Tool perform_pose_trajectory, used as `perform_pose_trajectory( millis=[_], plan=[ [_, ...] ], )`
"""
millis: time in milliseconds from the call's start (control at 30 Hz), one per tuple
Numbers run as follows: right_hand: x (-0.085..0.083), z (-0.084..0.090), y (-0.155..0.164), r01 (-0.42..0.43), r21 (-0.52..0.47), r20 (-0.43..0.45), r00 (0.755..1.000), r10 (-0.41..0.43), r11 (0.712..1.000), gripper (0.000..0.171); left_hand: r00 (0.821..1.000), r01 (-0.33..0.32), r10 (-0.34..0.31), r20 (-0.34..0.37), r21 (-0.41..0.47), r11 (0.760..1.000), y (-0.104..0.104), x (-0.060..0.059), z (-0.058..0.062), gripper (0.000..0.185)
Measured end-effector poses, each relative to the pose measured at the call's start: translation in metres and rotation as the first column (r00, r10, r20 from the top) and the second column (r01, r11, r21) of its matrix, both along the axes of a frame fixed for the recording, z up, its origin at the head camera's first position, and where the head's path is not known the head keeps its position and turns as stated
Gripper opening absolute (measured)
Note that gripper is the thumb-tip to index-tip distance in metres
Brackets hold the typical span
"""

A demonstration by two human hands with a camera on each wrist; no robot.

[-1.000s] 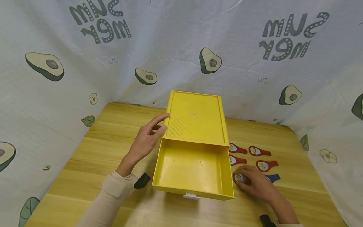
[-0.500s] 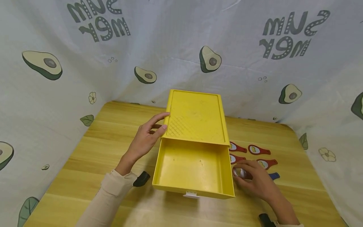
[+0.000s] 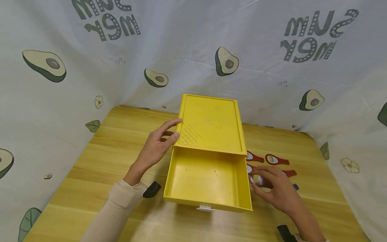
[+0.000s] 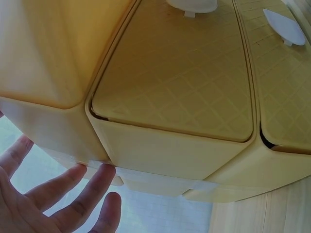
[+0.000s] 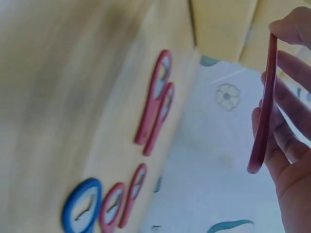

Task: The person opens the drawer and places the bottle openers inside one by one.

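Note:
My right hand (image 3: 279, 191) pinches a red bottle opener (image 5: 266, 104) by its ring end, between thumb and fingertips. In the right wrist view the opener is edge-on and raised off the table, its handle end toward the palm. It is just right of the pulled-out top drawer (image 3: 208, 178) of a yellow drawer cabinet (image 3: 211, 124). That drawer has a bare floor and a white handle (image 3: 205, 208). My left hand (image 3: 152, 148) rests its fingertips and thumb on the cabinet's upper left side, fingers spread. The left wrist view shows two closed drawers (image 4: 175, 73) below the open one.
Several red bottle openers (image 3: 277, 160) and one blue bottle opener (image 3: 296, 187) lie on the wooden table (image 3: 121, 134) right of the cabinet. A white cloth with avocado prints (image 3: 187, 43) hangs close behind and at both sides. Black wrist straps (image 3: 152, 190) sit at both wrists.
My right hand has lifted the red bottle opener off the table, tilting it up beside the drawer. The left hand stays on the cabinet; the head view shifts slightly.

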State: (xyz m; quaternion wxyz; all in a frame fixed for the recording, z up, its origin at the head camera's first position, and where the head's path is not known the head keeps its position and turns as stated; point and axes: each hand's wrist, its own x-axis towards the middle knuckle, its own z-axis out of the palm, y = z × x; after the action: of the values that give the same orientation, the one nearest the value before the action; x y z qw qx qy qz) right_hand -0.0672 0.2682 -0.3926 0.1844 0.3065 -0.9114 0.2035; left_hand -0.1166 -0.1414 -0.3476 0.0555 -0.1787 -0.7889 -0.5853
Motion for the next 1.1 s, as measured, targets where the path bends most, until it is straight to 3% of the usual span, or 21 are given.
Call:
perform_pose_trajectory(
  millis=[233,633,867,1100],
  plan=[
    [0.000,0.020,-0.008,-0.051,-0.069,-0.016,0.999,0.050,0.996,0.045,1.000,-0.005,0.005,0.000,-0.002,1.000,0.001,-0.001,0.001,0.041],
    [0.001,0.061,-0.016,-0.048,-0.058,-0.047,0.998,0.046,0.997,0.028,1.000,0.003,-0.003,0.001,0.007,1.000,0.000,-0.002,0.001,0.041],
    [0.001,0.081,-0.023,-0.060,-0.022,-0.093,0.994,0.058,0.998,0.052,1.000,0.002,-0.002,0.000,0.014,1.000,0.000,-0.002,0.002,0.042],
    [0.003,0.103,-0.033,-0.101,-0.010,-0.112,0.989,0.099,0.995,0.050,1.000,0.004,-0.004,-0.004,0.018,1.000,0.000,-0.001,0.001,0.042]
  ],
)
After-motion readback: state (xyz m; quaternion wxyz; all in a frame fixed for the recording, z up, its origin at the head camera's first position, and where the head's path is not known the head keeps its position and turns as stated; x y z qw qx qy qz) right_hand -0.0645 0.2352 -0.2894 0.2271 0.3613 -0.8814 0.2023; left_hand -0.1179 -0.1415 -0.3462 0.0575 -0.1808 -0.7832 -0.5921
